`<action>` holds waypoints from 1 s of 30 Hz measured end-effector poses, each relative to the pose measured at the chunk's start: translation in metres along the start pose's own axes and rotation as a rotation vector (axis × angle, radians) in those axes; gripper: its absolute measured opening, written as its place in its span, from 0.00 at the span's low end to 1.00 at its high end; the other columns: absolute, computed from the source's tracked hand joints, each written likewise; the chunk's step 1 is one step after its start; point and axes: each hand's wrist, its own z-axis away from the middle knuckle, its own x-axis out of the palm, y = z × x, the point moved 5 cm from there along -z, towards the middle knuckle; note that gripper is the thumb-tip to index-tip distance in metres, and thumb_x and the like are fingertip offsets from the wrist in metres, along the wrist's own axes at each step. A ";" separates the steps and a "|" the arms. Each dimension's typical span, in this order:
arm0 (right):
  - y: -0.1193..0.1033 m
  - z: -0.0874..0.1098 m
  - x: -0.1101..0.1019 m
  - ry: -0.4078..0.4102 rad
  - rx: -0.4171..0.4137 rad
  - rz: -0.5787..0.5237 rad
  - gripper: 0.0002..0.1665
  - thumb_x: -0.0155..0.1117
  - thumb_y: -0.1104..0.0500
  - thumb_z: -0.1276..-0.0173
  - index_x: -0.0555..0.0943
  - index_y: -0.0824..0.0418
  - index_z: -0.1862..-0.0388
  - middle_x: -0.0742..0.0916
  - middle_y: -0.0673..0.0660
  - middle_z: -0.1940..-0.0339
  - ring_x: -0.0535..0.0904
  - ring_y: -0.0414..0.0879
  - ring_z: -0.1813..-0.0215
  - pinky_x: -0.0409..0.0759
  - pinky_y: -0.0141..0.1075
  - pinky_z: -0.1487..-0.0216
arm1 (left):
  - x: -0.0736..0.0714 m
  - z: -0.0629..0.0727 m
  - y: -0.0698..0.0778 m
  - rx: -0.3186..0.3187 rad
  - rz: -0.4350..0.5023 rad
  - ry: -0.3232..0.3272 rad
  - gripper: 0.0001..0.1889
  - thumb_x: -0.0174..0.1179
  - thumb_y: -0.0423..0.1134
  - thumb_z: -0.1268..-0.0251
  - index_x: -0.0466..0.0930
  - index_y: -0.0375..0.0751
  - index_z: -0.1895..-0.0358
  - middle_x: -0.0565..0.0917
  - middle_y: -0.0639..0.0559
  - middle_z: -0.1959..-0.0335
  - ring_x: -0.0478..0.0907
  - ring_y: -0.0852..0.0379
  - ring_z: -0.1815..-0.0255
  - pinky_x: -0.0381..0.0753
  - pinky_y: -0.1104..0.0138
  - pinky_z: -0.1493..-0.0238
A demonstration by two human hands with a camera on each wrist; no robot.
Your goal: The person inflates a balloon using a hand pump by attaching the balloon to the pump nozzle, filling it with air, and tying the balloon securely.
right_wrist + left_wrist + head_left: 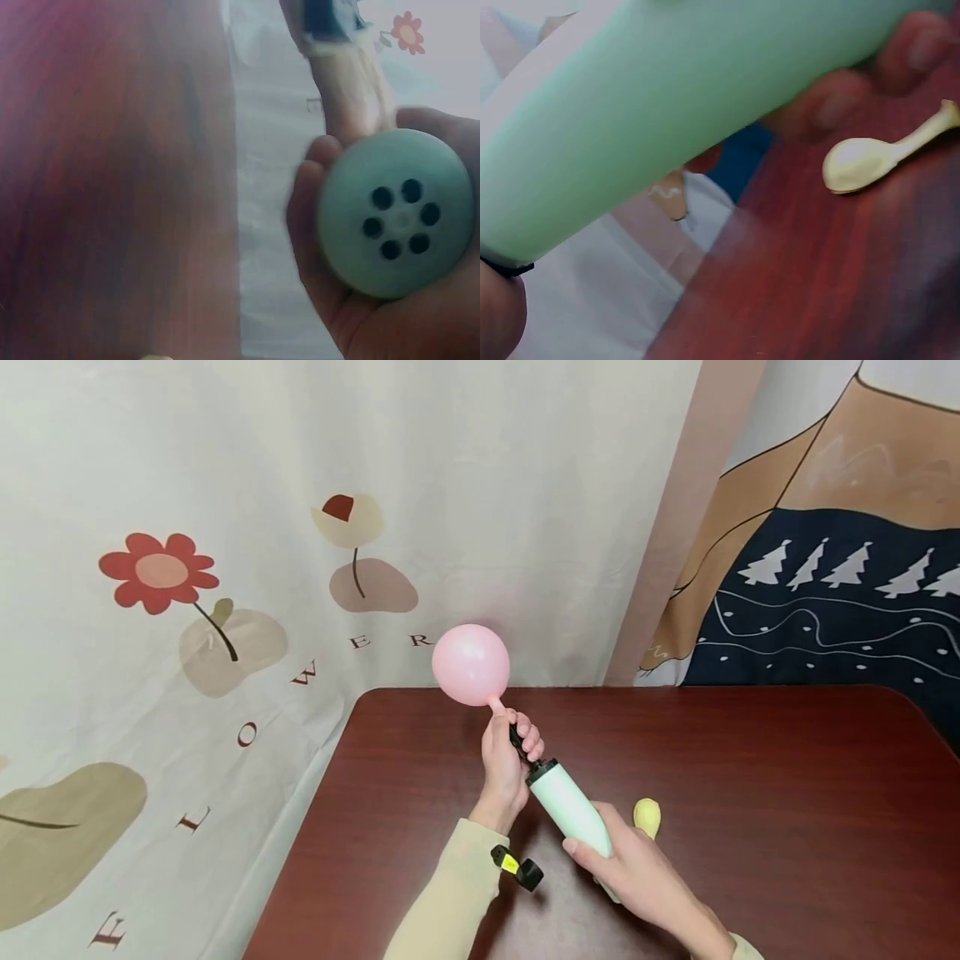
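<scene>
Pink balloon, inflated, just past the nozzle end of the mint-green hand pump. Pump's long axis slants far left to near right. Left hand, nearer the balloon, curled round balloon neck and black nozzle; join hidden by fingers. Right hand wrapped round pump's near end. Limp yellow balloon right of pump, on tabletop.
</scene>
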 end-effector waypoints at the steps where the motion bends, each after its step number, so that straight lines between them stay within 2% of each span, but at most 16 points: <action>1: 0.000 0.000 0.001 -0.002 0.004 -0.016 0.32 0.70 0.40 0.29 0.74 0.53 0.34 0.82 0.46 0.73 0.79 0.38 0.74 0.77 0.33 0.70 | -0.001 -0.002 0.002 0.007 -0.001 -0.002 0.21 0.39 0.47 0.12 0.66 0.45 0.71 0.67 0.56 0.78 0.64 0.65 0.83 0.63 0.77 0.82; 4: 0.004 0.003 0.003 -0.018 0.012 -0.058 0.30 0.69 0.42 0.28 0.74 0.52 0.34 0.83 0.47 0.72 0.80 0.39 0.74 0.78 0.34 0.70 | -0.001 -0.006 0.010 0.026 0.028 -0.011 0.19 0.39 0.45 0.12 0.66 0.46 0.70 0.67 0.56 0.78 0.64 0.65 0.84 0.63 0.77 0.83; 8: 0.011 0.014 0.001 -0.050 -0.023 -0.067 0.27 0.68 0.44 0.26 0.74 0.51 0.34 0.84 0.47 0.72 0.80 0.38 0.74 0.79 0.33 0.70 | -0.005 -0.015 0.022 0.062 0.084 0.010 0.18 0.40 0.43 0.12 0.66 0.46 0.69 0.67 0.57 0.78 0.64 0.66 0.84 0.62 0.77 0.84; 15: 0.028 0.037 -0.005 -0.132 -0.088 -0.052 0.20 0.65 0.50 0.23 0.73 0.49 0.37 0.82 0.42 0.71 0.78 0.34 0.71 0.76 0.32 0.67 | -0.023 -0.027 0.040 0.089 0.120 0.064 0.17 0.38 0.37 0.13 0.66 0.45 0.69 0.67 0.56 0.78 0.64 0.66 0.85 0.61 0.77 0.84; 20: 0.033 0.046 -0.008 -0.162 -0.131 -0.050 0.20 0.65 0.53 0.24 0.73 0.51 0.38 0.81 0.42 0.71 0.78 0.34 0.72 0.77 0.32 0.69 | -0.035 -0.032 0.049 0.119 0.132 0.100 0.17 0.39 0.37 0.13 0.65 0.45 0.70 0.67 0.56 0.78 0.63 0.67 0.85 0.60 0.78 0.84; 22: 0.033 0.046 -0.009 -0.161 -0.121 -0.034 0.20 0.65 0.52 0.24 0.73 0.52 0.38 0.81 0.42 0.69 0.78 0.33 0.69 0.77 0.32 0.68 | -0.035 -0.032 0.049 0.116 0.129 0.102 0.17 0.39 0.37 0.14 0.65 0.45 0.70 0.66 0.56 0.78 0.63 0.66 0.85 0.60 0.78 0.84; 26: 0.028 0.038 -0.009 -0.163 -0.080 -0.035 0.21 0.63 0.49 0.22 0.73 0.54 0.37 0.82 0.46 0.68 0.79 0.35 0.70 0.78 0.33 0.69 | -0.026 -0.031 0.042 0.080 0.119 0.076 0.17 0.38 0.35 0.14 0.65 0.44 0.70 0.67 0.55 0.78 0.63 0.66 0.84 0.61 0.77 0.84; 30: 0.018 0.027 -0.009 -0.144 -0.084 -0.073 0.21 0.63 0.50 0.22 0.73 0.56 0.37 0.83 0.51 0.72 0.81 0.39 0.77 0.80 0.35 0.74 | -0.014 -0.030 0.035 0.061 0.115 0.056 0.17 0.40 0.35 0.15 0.66 0.44 0.72 0.67 0.56 0.78 0.63 0.67 0.84 0.61 0.78 0.83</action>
